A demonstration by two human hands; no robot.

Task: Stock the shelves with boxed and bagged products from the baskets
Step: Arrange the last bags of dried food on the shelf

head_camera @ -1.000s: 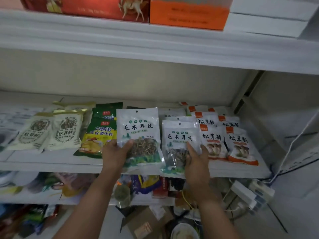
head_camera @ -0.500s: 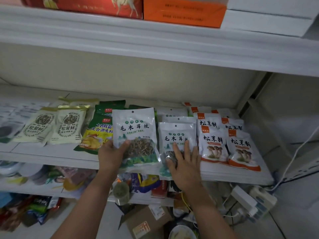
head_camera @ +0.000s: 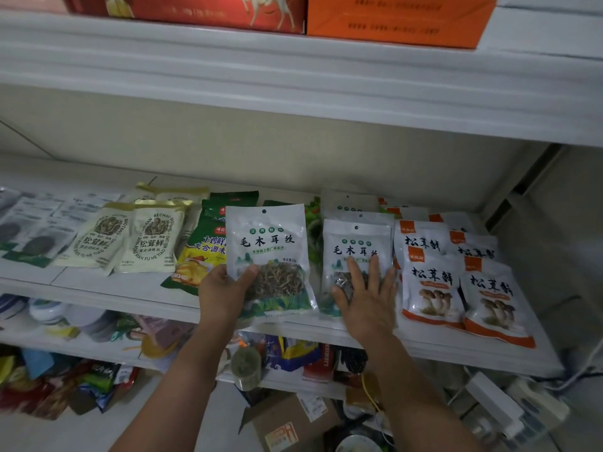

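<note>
My left hand (head_camera: pixel 225 288) grips the lower left corner of a white bag of shredded wood-ear fungus (head_camera: pixel 269 252) and holds it tilted up over the front of the white middle shelf (head_camera: pixel 130 288). A second bag of the same kind (head_camera: pixel 357 243) lies flat on a stack just to the right. My right hand (head_camera: pixel 367 296) rests on that bag with fingers spread, pressing its lower half. Orange-trimmed mushroom seasoning bags (head_camera: pixel 434 282) lie in rows to the right of it.
Left of the held bag lie green and yellow seasoning bags (head_camera: pixel 202 252), cream mushroom bags (head_camera: pixel 151 243) and clear bags (head_camera: pixel 36 236). Red and orange boxes (head_camera: pixel 391 17) stand on the top shelf. A lower shelf holds mixed packets (head_camera: pixel 293 353); a cardboard box (head_camera: pixel 287 425) and power strips (head_camera: pixel 496 406) lie below.
My right hand has let go of the second bag's edge and now lies flat on it with fingers spread. The left hand's bag has hardly moved.
</note>
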